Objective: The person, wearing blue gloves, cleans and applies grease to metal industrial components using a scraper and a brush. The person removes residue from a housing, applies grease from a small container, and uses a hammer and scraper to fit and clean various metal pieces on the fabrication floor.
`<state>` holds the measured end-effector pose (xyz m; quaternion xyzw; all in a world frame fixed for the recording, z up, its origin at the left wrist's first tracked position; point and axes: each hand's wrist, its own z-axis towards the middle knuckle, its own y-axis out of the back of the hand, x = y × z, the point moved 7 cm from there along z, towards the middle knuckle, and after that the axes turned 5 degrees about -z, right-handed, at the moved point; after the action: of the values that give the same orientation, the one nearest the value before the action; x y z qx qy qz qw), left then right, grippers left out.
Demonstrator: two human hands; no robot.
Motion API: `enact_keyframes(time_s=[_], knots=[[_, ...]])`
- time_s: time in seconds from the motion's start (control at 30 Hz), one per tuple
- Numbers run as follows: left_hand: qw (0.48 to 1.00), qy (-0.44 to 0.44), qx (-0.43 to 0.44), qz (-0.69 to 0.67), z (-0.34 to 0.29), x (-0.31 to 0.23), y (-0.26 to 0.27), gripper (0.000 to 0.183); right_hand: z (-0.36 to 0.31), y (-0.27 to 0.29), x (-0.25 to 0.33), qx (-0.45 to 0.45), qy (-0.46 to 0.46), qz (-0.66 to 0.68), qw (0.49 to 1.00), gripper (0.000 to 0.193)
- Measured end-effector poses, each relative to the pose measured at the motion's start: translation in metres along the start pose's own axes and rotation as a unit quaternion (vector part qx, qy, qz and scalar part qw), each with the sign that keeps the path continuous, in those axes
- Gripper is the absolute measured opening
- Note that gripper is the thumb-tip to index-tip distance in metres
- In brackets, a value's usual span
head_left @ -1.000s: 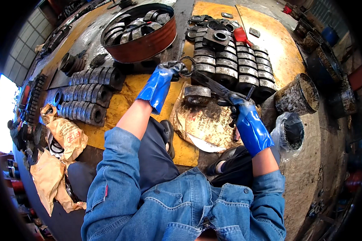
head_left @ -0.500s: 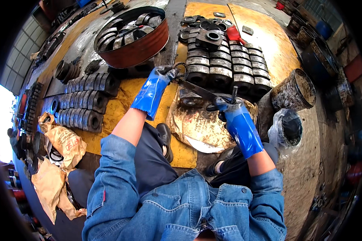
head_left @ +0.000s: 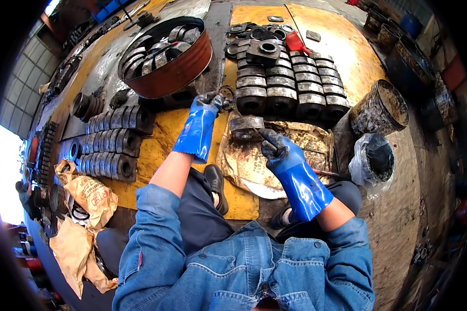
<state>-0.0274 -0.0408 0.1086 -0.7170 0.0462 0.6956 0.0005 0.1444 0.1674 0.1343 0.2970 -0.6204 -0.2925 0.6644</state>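
Observation:
My left hand, in a blue rubber glove with a blackened palm, pinches a thin dark ring upright above the yellow board. My right hand, gloved the same way, is closed round the handle of a dark knife. Its blade points up and left toward the ring and shows almost edge-on, so its tip is hard to make out. Beneath and beyond the knife a single metal block rests on a greasy flattened sack.
Rows of round-bored metal blocks stand ahead, a red scoop-like piece on top. More blocks line the left. A rusty drum section holds metal parts. A grimy bucket and a bag-lined container stand right; torn paper bags left.
My right hand has moved left and down, turning the knife from broadside to nearly edge-on. The ring in my left hand has shifted slightly left and now faces me more fully.

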Motion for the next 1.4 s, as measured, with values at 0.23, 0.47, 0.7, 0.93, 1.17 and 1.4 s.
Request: enact_keyframes(time_s=[0.23,0.47,0.7,0.93,1.17,1.4], knots=[[1.000,0.002,0.006,0.008,-0.012,-0.010,-0.004,0.022,-0.005,0.005,0.003,0.000,0.010,-0.139,0.990,0.047],[0.997,0.060,0.046,0.002,-0.010,-0.008,-0.004,0.019,-0.017,0.020,0.003,-0.091,0.137,-0.220,0.962,0.064],[0.984,0.141,0.109,-0.017,-0.012,0.004,0.006,0.021,-0.023,0.018,-0.009,-0.051,0.191,-0.264,0.944,0.073],[0.963,0.189,0.148,-0.123,-0.017,0.010,0.015,0.023,-0.032,0.021,-0.006,-0.062,0.228,-0.285,0.929,0.062],[0.945,0.202,0.241,-0.086,-0.035,-0.005,0.013,0.024,-0.032,0.033,-0.002,-0.078,0.293,-0.286,0.909,0.064],[0.926,0.195,0.323,-0.031,-0.054,-0.025,0.011,0.025,-0.035,0.049,0.021,-0.065,0.327,-0.279,0.901,0.057]])
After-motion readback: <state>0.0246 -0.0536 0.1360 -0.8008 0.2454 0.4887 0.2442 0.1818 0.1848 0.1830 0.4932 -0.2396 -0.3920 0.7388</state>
